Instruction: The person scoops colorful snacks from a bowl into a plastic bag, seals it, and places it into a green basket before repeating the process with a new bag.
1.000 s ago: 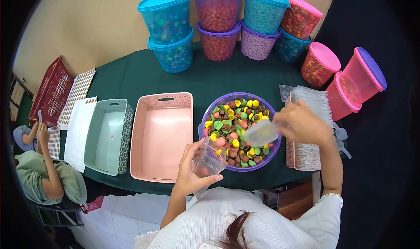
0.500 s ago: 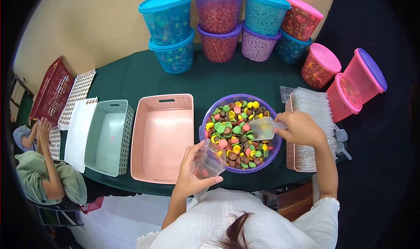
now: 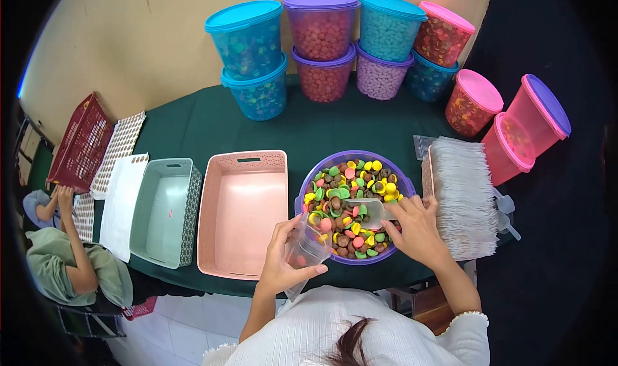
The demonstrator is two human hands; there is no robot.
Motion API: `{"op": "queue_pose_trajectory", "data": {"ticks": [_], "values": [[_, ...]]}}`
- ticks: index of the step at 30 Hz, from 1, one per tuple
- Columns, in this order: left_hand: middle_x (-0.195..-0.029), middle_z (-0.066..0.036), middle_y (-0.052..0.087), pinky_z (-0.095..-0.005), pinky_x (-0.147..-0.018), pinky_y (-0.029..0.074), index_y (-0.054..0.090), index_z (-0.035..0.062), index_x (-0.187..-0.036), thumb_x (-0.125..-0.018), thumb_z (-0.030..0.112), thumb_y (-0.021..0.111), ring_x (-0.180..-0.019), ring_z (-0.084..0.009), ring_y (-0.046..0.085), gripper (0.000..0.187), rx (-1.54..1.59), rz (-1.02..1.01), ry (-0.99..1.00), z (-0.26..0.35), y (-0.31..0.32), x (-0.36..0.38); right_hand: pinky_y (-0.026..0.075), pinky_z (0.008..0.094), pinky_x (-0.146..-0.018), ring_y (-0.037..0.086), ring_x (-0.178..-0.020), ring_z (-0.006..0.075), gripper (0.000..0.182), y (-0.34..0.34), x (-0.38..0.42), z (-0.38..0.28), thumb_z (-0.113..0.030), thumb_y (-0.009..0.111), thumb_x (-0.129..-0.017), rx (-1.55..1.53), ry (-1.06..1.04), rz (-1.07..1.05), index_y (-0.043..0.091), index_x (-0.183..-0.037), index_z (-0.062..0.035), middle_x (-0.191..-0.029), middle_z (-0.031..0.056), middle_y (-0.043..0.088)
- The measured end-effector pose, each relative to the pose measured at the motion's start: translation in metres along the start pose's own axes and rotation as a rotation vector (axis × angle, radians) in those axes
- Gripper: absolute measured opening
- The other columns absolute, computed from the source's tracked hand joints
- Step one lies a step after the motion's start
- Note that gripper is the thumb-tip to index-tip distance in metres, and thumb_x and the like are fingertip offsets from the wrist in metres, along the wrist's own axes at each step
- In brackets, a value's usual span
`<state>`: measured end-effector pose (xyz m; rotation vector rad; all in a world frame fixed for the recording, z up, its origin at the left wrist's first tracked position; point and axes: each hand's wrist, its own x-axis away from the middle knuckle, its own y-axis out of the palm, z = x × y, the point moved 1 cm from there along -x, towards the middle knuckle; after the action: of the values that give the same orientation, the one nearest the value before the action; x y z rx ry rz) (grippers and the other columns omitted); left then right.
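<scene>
My left hand grips a clear plastic bag at the near left rim of a purple tub. The bag's mouth stands open, and something pinkish shows through its side. In my right hand is a translucent scoop, its blade pointing left among the pieces in the tub. Those small cup-shaped pieces are brown, green, yellow and pink; some lie on the scoop.
Left of the tub stand a pink basket and a green basket. Clear bags fill a container at right, beside spare scoops. Lidded tubs line the back. Another person sits at far left.
My right hand has moved left and down, bringing the scoop toward the middle of the tub, nearer the bag. The left hand still holds the bag in about the same place.
</scene>
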<state>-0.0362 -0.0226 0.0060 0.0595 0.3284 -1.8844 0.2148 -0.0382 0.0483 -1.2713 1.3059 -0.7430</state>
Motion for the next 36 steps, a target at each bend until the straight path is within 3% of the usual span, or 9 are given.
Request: {"op": "queue_pose_trajectory", "data": {"ticks": [5,7,10,17,23,27,30,33,36], "values": [[-0.110,-0.012,0.043,-0.0364,-0.088,0.037,0.036,0.0010,-0.123,-0.049,0.025,0.081,-0.102,-0.0233,0.046,0.090,0.050,0.021,-0.004,-0.002,-0.002,0.004,0.025,0.0425,-0.087,0.046,-0.098,0.0227,0.029,-0.006,-0.030,-0.015,-0.023,0.060,-0.075,-0.069,-0.063,0.110,0.057,-0.099,-0.0086,-0.100,0.0067,0.051],[-0.110,-0.012,0.043,-0.0364,-0.088,0.037,0.036,0.0009,-0.123,-0.049,0.025,0.081,-0.102,-0.0232,0.046,0.090,0.046,0.024,-0.013,-0.005,-0.003,0.007,0.029,0.0422,-0.086,0.044,-0.105,0.0219,0.028,0.001,-0.042,-0.030,-0.024,0.059,-0.074,-0.258,-0.277,0.014,0.057,-0.097,-0.0075,-0.106,0.0059,0.051],[-0.111,-0.012,0.043,-0.0365,-0.088,0.037,0.036,0.0007,-0.123,-0.048,0.026,0.081,-0.101,-0.0233,0.046,0.091,0.039,0.048,0.018,-0.008,-0.007,0.011,0.031,0.0396,-0.087,0.044,-0.107,0.0202,0.026,0.021,-0.051,-0.051,-0.021,0.059,-0.072,-0.248,-0.538,-0.037,0.057,-0.095,-0.0083,-0.108,0.0060,0.052],[-0.111,-0.012,0.042,-0.0363,-0.085,0.038,0.037,0.0004,-0.122,-0.047,0.027,0.081,-0.099,-0.0243,0.048,0.091,0.056,0.149,0.003,-0.011,-0.014,0.022,0.030,0.0398,-0.091,0.048,-0.105,0.0165,0.019,0.021,-0.053,-0.029,-0.017,0.062,-0.070,-0.093,-0.603,-0.154,0.061,-0.089,-0.0123,-0.103,0.0000,0.056],[-0.112,-0.013,0.042,-0.0367,-0.086,0.038,0.037,0.0004,-0.122,-0.048,0.027,0.081,-0.100,-0.0243,0.047,0.091,0.051,0.132,-0.001,-0.013,-0.014,0.021,0.032,0.0376,-0.088,0.049,-0.101,0.0184,0.012,-0.005,-0.032,-0.003,-0.013,0.060,-0.071,-0.124,-0.465,-0.075,0.059,-0.083,-0.0094,-0.098,0.0007,0.057],[-0.112,-0.013,0.042,-0.0369,-0.086,0.038,0.036,0.0007,-0.122,-0.048,0.026,0.081,-0.101,-0.0243,0.047,0.090,0.006,0.109,-0.006,-0.012,-0.017,0.019,0.032,0.0385,-0.089,0.047,-0.103,0.0241,0.026,-0.029,-0.015,0.009,-0.014,0.063,-0.070,-0.220,-0.267,-0.053,0.056,-0.094,-0.0079,-0.110,0.0065,0.051],[-0.112,-0.013,0.042,-0.0369,-0.086,0.038,0.037,0.0005,-0.122,-0.048,0.026,0.081,-0.101,-0.0243,0.047,0.090,0.000,0.106,-0.019,-0.009,-0.017,0.017,0.032,0.0404,-0.089,0.043,-0.105,0.0313,0.037,-0.033,-0.002,0.024,-0.015,0.059,-0.074,-0.167,0.021,0.129,0.050,-0.108,-0.0045,-0.112,0.0171,0.046],[-0.112,-0.013,0.042,-0.0370,-0.086,0.038,0.037,0.0007,-0.122,-0.048,0.026,0.081,-0.101,-0.0242,0.047,0.090,-0.021,0.086,-0.012,-0.010,-0.017,0.014,0.033,0.0380,-0.088,0.044,-0.102,0.0319,0.033,-0.015,0.010,0.054,-0.017,0.055,-0.078,-0.313,0.328,0.249,0.049,-0.107,-0.0024,-0.110,0.0179,0.046],[-0.111,-0.013,0.043,-0.0371,-0.086,0.038,0.037,0.0012,-0.122,-0.048,0.026,0.081,-0.101,-0.0242,0.047,0.090,-0.009,0.078,0.000,-0.009,-0.014,0.011,0.040,0.0292,-0.074,0.052,-0.081,0.0205,0.029,0.002,0.020,0.062,-0.021,0.049,-0.085,-0.546,0.514,0.257,0.049,-0.104,0.0007,-0.087,0.0106,0.053]]}}
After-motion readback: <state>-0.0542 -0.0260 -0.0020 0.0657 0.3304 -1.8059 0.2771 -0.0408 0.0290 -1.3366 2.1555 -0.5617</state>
